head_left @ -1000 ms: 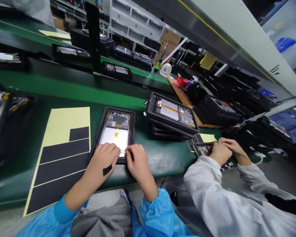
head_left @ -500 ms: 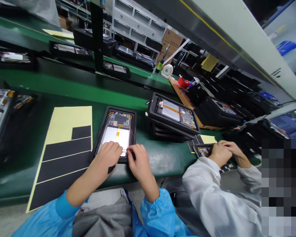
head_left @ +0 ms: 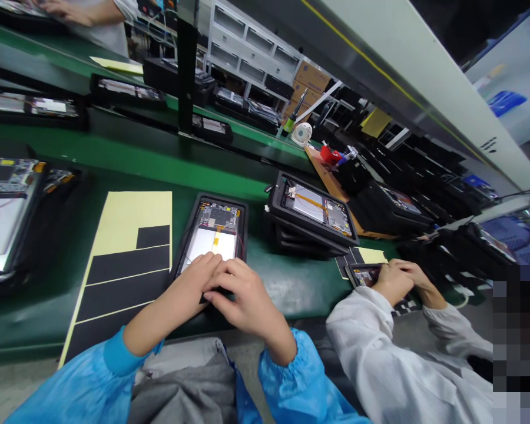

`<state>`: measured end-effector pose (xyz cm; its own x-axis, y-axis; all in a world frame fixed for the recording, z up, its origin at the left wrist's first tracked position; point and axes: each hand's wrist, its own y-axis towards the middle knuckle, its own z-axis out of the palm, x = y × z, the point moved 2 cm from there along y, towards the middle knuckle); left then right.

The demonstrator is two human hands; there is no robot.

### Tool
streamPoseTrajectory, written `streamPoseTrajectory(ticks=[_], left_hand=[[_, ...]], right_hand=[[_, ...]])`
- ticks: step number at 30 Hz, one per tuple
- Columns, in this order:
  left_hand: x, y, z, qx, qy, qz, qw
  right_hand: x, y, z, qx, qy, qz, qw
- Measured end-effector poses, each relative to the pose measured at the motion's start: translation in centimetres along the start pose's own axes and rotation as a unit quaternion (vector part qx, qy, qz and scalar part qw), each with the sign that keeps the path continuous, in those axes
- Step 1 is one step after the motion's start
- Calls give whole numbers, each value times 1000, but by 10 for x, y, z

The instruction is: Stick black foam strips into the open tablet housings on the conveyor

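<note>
The desk (head_left: 287, 288) is carrying the tablet (head_left: 205, 242) near its front edge, where the right hand (head_left: 249, 297) is now crossing onto the left hand (head_left: 196, 280), seemingly interrupting work there, both grips curling partly closed, any held thing hidden.

By the near edge of the table (head_left: 291, 291), a device (head_left: 205, 242) lies in a tray (head_left: 244, 227); left of it, a label sheet (head_left: 126, 219) reaches that edge; right, farther back, stands a tray stack (head_left: 300, 237) (a second device (head_left: 304, 206) lies in its top).

Right hand (head_left: 244, 297) seemingly against left hand (head_left: 192, 285)
</note>
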<state>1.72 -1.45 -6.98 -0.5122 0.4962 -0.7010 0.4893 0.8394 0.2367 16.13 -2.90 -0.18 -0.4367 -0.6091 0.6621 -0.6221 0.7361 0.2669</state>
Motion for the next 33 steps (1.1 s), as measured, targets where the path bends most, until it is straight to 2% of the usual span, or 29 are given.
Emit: streamPoseTrajectory(ticks=[4,7,9,12,15,20,25,33], left_hand=[[1,-1,0,-3,-18,-16,1000],[-2,2,-3,12,14,-14,1000],[-3,5,-3,25,53,-1,998],[-1,6,-2,26,103,16,994],[7,4,1,17,105,21,994],[16,-3,0,-12,56,14,998],[19,-3,0,-40,48,1,998],[14,2,1,-57,84,1,995]], right_hand=[[5,2,-7,42,-7,4,999],[8,-1,-10,41,22,-8,999],[8,-4,-14,10,62,-3,998],[4,-10,-26,-68,111,29,991],[-5,-15,-41,-104,96,55,988],[-34,-20,-52,-4,45,86,995],[-64,-12,-37,64,27,93,993],[-83,4,-17,74,-8,63,995]])
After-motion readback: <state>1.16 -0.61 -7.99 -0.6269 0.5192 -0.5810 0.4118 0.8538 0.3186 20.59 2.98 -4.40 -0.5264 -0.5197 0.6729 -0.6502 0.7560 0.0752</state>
